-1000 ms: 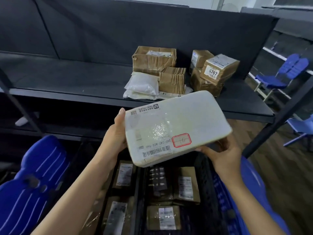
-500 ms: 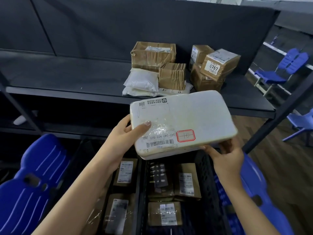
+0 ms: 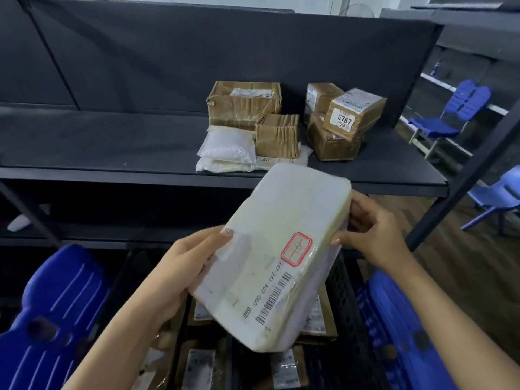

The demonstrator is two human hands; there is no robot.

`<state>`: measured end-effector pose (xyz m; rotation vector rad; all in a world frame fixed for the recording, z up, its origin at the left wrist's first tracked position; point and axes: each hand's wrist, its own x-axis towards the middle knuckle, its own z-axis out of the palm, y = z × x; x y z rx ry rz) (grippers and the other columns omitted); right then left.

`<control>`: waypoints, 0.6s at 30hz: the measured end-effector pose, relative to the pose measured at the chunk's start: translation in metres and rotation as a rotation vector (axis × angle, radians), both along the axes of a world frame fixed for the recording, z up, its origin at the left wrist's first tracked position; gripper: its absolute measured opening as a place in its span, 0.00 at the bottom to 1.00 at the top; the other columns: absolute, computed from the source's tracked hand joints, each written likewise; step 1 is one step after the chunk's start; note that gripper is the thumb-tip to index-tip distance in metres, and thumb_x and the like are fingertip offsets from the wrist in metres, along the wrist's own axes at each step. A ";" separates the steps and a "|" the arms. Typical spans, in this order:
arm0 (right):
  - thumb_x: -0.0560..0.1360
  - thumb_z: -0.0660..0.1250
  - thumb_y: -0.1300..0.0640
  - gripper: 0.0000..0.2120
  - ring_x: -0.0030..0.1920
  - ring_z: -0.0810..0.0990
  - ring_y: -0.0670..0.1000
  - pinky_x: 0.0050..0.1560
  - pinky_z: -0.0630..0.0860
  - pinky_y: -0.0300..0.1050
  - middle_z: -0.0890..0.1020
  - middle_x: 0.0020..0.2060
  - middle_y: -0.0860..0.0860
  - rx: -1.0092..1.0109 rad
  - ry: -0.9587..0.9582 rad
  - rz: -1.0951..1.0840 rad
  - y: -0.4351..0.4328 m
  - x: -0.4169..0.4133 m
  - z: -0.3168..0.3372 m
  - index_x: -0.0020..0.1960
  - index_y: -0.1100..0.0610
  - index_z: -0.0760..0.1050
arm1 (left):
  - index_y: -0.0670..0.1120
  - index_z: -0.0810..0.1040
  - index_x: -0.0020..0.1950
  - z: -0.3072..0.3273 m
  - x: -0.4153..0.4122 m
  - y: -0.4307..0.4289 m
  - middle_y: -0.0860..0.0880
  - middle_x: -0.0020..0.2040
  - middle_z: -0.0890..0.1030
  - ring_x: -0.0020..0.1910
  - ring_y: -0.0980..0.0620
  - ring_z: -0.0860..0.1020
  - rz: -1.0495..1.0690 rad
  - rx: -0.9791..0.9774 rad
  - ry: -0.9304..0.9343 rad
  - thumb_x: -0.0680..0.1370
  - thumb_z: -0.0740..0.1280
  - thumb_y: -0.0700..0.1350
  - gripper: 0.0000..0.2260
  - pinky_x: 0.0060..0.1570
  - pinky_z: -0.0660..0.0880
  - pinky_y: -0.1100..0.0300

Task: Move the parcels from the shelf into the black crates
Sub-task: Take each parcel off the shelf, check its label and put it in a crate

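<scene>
A large white parcel (image 3: pixel 277 254) with a red-framed sticker and a barcode hangs tilted above the black crates (image 3: pixel 344 302). My left hand (image 3: pixel 180 271) grips its lower left edge, thumb on top. My right hand (image 3: pixel 371 235) holds its upper right edge. Brown parcels with labels lie in the crates below, partly hidden by the white parcel. On the dark shelf (image 3: pixel 112 147) behind remain several brown boxes, one marked 6767 (image 3: pixel 353 114), and white bags (image 3: pixel 228 149).
Blue plastic chairs stand at lower left (image 3: pixel 53 313) and lower right (image 3: pixel 405 333), close beside the crates. More blue chairs (image 3: pixel 455 108) are at the far right. A black shelf post (image 3: pixel 461 181) slants down on the right.
The white parcel has turned from lying crosswise to slanting lengthwise and has dropped lower over the crates. My right hand shifted up to its far edge; my left thumb stays on top.
</scene>
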<state>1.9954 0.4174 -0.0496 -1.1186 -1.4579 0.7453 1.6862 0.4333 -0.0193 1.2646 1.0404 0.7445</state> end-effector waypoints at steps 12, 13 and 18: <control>0.59 0.79 0.51 0.31 0.63 0.74 0.39 0.59 0.72 0.31 0.78 0.60 0.37 -0.191 -0.188 0.222 0.025 -0.014 0.044 0.59 0.34 0.75 | 0.47 0.84 0.53 -0.008 0.012 0.002 0.47 0.52 0.85 0.50 0.46 0.84 -0.257 -0.296 0.093 0.59 0.77 0.64 0.29 0.51 0.79 0.52; 0.58 0.79 0.46 0.32 0.64 0.73 0.38 0.61 0.71 0.33 0.78 0.60 0.35 -0.203 -0.233 0.175 0.026 -0.015 0.044 0.60 0.33 0.74 | 0.46 0.83 0.53 -0.011 0.013 0.001 0.46 0.51 0.85 0.50 0.46 0.84 -0.205 -0.279 0.069 0.61 0.77 0.63 0.28 0.51 0.79 0.51; 0.57 0.68 0.26 0.34 0.58 0.75 0.35 0.64 0.73 0.46 0.78 0.57 0.36 -0.316 -0.345 -0.098 0.019 -0.036 0.041 0.61 0.38 0.74 | 0.44 0.83 0.53 -0.018 0.020 0.004 0.46 0.49 0.86 0.48 0.45 0.84 0.061 -0.244 -0.076 0.62 0.74 0.59 0.26 0.50 0.79 0.52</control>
